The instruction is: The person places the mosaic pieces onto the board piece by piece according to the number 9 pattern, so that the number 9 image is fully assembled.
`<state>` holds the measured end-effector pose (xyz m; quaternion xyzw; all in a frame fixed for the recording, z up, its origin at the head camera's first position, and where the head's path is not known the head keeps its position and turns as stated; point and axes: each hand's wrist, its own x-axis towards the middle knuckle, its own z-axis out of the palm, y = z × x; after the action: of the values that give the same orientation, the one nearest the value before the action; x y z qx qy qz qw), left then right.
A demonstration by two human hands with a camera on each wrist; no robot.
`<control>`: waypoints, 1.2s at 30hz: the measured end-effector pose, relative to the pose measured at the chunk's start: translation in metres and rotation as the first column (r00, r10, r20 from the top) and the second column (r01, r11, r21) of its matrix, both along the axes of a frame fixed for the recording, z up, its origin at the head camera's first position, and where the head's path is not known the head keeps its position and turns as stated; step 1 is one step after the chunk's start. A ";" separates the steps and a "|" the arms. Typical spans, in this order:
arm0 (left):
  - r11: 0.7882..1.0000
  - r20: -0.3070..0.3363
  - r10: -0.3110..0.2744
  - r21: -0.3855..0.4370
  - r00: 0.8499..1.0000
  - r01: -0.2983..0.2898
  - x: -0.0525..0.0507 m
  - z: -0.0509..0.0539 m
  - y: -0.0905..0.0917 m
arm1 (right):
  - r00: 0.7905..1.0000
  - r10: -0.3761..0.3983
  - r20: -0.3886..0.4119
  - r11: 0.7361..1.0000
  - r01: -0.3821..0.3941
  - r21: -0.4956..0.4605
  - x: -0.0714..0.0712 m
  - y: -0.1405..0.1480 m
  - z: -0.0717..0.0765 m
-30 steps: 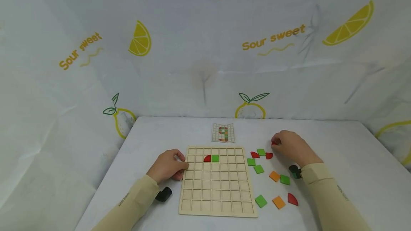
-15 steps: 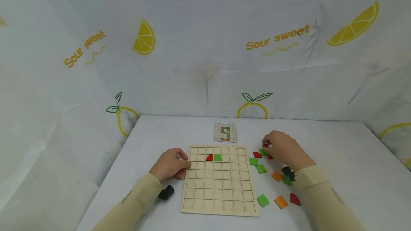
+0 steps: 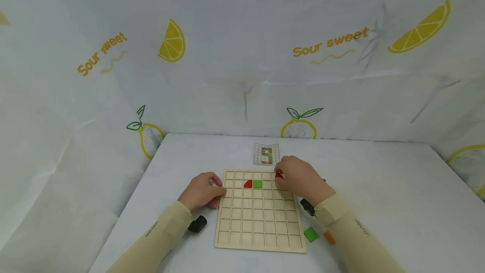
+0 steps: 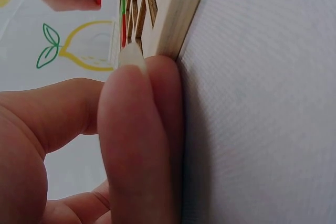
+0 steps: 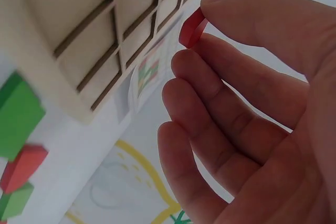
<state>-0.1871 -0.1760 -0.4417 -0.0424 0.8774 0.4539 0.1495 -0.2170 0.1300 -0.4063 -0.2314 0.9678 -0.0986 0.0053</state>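
A wooden grid board [image 3: 259, 239] lies on the white table, with a red quarter-circle tile [image 3: 248, 184] and a green square tile [image 3: 257, 184] side by side in its second row from the far edge. At the board's left edge my left hand [image 3: 201, 191] holds the rim; the left wrist view shows thumb and a finger against the wood. My right hand [image 3: 301, 179] pinches another red tile [image 5: 192, 29] between thumb and index finger, above the board's far right corner. In the right wrist view its other fingers are loosely bent.
A small printed pattern card [image 3: 266, 154] lies beyond the board. Right of the board are a green square tile [image 3: 311, 234] and an orange tile [image 3: 329, 237], partly under the right sleeve. More green and red tiles [image 5: 23, 169] show beside the board, mostly hidden in the head view.
My right hand has carried the red tile leftward from the right of the loose tiles to over the board's far right corner. The left hand stays at the board's edge.
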 end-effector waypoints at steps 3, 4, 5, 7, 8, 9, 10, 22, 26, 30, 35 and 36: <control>1.000 0.006 0.001 -0.004 1.000 -0.001 -0.002 -0.001 -0.001 | 1.000 0.025 -0.007 1.000 -0.025 -0.009 0.004 -0.012 -0.002; 1.000 0.005 -0.001 -0.006 1.000 0.001 -0.002 -0.001 -0.001 | 0.999 0.034 -0.013 0.999 -0.034 -0.011 0.005 -0.016 -0.003; 1.000 0.009 -0.001 -0.007 1.000 0.001 -0.003 -0.002 -0.001 | 0.999 0.044 -0.023 0.999 -0.044 -0.011 0.005 -0.018 -0.005; 1.000 0.018 0.000 -0.008 1.000 0.000 -0.003 -0.002 -0.002 | 0.997 0.060 -0.042 0.998 -0.060 -0.008 0.007 -0.022 -0.008; 1.000 0.022 0.001 -0.009 1.000 -0.001 -0.003 -0.002 -0.002 | 0.997 0.064 -0.043 0.998 -0.064 -0.006 0.007 -0.023 -0.009; 1.000 0.026 0.002 -0.007 1.000 -0.001 -0.003 -0.002 -0.002 | 0.997 0.067 -0.045 0.998 -0.067 -0.006 0.008 -0.024 -0.010; 1.000 0.028 -0.001 -0.007 1.000 0.001 -0.003 -0.002 -0.002 | 0.997 0.069 -0.047 0.998 -0.069 -0.005 0.008 -0.025 -0.011; 1.000 0.024 0.006 0.010 1.000 -0.006 -0.004 -0.002 -0.001 | 0.994 0.089 -0.067 0.996 -0.087 0.028 0.007 -0.032 -0.017; 1.000 0.020 0.003 0.007 1.000 -0.003 -0.004 -0.003 -0.001 | 0.992 0.092 -0.085 0.995 -0.089 0.036 0.006 -0.033 -0.019; 1.000 0.025 0.006 0.011 1.000 -0.006 -0.004 -0.003 0.000 | 0.991 0.093 -0.091 0.995 -0.090 0.034 0.007 -0.033 -0.020; 1.000 0.023 0.000 0.004 1.000 0.000 -0.003 -0.003 -0.001 | 0.992 0.095 -0.082 0.995 -0.093 0.029 0.008 -0.033 -0.020; 1.000 0.024 0.001 0.001 1.000 -0.001 -0.003 -0.003 -0.001 | 0.992 0.095 -0.080 0.995 -0.093 0.029 0.009 -0.033 -0.020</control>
<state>-0.1906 -0.1773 -0.4446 -0.0481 0.8752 0.4539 0.1601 -0.2085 0.0972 -0.4265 -0.2806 0.9564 -0.0766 -0.0267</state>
